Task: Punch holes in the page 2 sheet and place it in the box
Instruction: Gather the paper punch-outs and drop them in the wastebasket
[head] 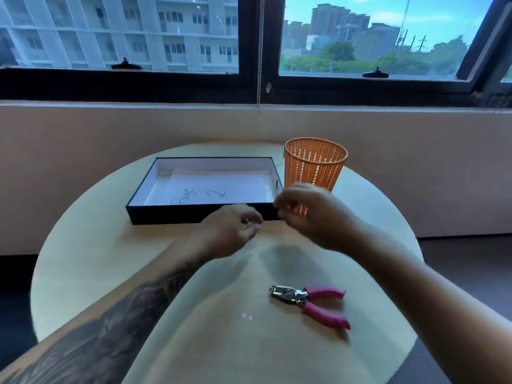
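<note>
The page 2 sheet (213, 187) lies flat inside the box (194, 214), lettering up, its long axis running left to right along the box's length. The sheet sits just beyond both hands, past the box's near wall. Judged from this layout, placement looks complete and what remains is withdrawal.

The left hand (231, 231) hovers just short of the near wall, fingers curled loosely, grip slack and holding nothing visible. The right hand (310, 214) is at the box's near right corner, thumb and fingertips pinched close together; whether anything small is held between them cannot be told, as the hand is motion-blurred. The right hand is the nearer to the sheet's right edge.

The hole punch (309, 303), pink-handled, lies on the tabletop (97, 245) well behind both hands, toward the wearer, on the right side. An orange mesh basket (315, 167) stands upright just beside the box's right end, partly hidden behind the right hand.

Punched holes are too small to confirm; one or two faint dark marks near the sheet's right edge may be holes. The sheet's near edge is cut off by the box wall.
</note>
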`<state>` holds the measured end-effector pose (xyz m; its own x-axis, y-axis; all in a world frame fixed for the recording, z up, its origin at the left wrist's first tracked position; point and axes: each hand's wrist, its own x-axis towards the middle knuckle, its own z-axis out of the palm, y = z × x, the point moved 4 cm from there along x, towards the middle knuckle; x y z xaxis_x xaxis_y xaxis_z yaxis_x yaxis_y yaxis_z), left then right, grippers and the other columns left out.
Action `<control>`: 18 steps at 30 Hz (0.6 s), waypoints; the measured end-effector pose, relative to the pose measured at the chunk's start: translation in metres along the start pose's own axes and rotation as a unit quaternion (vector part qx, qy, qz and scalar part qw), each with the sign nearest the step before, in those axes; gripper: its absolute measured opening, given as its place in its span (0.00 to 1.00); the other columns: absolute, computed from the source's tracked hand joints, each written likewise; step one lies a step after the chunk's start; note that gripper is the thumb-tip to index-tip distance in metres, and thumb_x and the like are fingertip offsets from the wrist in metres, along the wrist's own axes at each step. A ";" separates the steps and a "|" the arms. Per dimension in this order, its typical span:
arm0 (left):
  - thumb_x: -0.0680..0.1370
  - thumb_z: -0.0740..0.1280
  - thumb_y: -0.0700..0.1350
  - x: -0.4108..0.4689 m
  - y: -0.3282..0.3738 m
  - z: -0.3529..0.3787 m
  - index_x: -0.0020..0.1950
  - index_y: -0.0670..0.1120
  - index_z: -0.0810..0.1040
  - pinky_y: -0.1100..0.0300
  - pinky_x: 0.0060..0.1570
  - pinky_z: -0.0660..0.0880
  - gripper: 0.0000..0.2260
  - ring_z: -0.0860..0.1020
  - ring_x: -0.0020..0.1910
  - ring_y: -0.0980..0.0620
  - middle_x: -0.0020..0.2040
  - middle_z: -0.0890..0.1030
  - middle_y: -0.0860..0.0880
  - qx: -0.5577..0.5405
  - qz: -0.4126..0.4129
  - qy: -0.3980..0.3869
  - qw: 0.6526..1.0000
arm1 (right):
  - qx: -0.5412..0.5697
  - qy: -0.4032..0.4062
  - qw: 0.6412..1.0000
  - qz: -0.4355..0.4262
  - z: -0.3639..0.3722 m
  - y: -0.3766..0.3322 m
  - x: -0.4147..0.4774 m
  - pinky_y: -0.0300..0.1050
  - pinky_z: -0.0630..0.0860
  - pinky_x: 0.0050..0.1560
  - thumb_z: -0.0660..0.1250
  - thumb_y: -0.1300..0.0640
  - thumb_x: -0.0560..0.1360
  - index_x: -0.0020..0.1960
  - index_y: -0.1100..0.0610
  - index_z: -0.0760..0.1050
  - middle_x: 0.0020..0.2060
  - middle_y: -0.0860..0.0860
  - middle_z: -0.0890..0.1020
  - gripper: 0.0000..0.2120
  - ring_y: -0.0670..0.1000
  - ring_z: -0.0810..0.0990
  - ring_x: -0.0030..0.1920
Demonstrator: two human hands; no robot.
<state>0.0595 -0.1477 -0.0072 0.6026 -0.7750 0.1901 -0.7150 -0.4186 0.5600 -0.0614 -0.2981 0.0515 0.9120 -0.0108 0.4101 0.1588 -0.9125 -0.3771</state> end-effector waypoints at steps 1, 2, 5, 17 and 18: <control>0.78 0.68 0.51 -0.010 -0.008 0.006 0.54 0.54 0.83 0.52 0.56 0.77 0.07 0.80 0.52 0.56 0.53 0.82 0.57 0.001 -0.010 -0.008 1.000 | 0.005 -0.024 1.000 0.000 0.014 -0.008 -0.011 0.47 0.79 0.48 0.69 0.55 0.77 0.54 0.51 0.82 0.46 0.45 0.81 0.07 0.46 0.80 0.45; 0.78 0.68 0.51 -0.019 -0.016 0.013 0.54 0.54 0.82 0.52 0.57 0.77 0.08 0.80 0.53 0.56 0.54 0.82 0.57 0.002 -0.023 -0.016 1.000 | 0.007 -0.047 0.999 -0.003 0.028 -0.015 -0.021 0.47 0.79 0.47 0.69 0.54 0.77 0.54 0.50 0.82 0.46 0.44 0.81 0.07 0.45 0.80 0.45; 0.76 0.66 0.51 -0.047 -0.031 0.030 0.54 0.52 0.83 0.52 0.58 0.76 0.10 0.79 0.55 0.53 0.55 0.81 0.56 -0.010 -0.035 -0.024 0.999 | 0.040 -0.096 0.995 0.009 0.067 -0.031 -0.045 0.49 0.78 0.49 0.68 0.55 0.77 0.53 0.51 0.82 0.45 0.46 0.82 0.07 0.47 0.80 0.44; 0.78 0.64 0.51 -0.089 -0.036 0.042 0.60 0.49 0.81 0.49 0.68 0.68 0.14 0.72 0.66 0.48 0.64 0.78 0.49 0.074 -0.017 0.081 0.994 | -0.022 -0.192 0.980 -0.053 0.098 -0.061 -0.079 0.42 0.77 0.47 0.67 0.49 0.79 0.59 0.43 0.82 0.54 0.42 0.82 0.10 0.43 0.79 0.50; 0.78 0.64 0.51 -0.089 -0.035 0.042 0.60 0.49 0.81 0.50 0.68 0.67 0.13 0.72 0.66 0.48 0.64 0.78 0.49 0.076 -0.014 0.084 0.993 | -0.031 -0.202 0.977 -0.056 0.096 -0.061 -0.079 0.42 0.78 0.47 0.68 0.50 0.79 0.58 0.43 0.82 0.54 0.41 0.82 0.10 0.43 0.79 0.50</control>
<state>0.0160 -0.0840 -0.0779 0.6646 -0.6776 0.3148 -0.7346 -0.5156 0.4411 -0.1063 -0.2024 -0.0379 0.9672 0.2411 0.0795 0.2539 -0.9217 -0.2932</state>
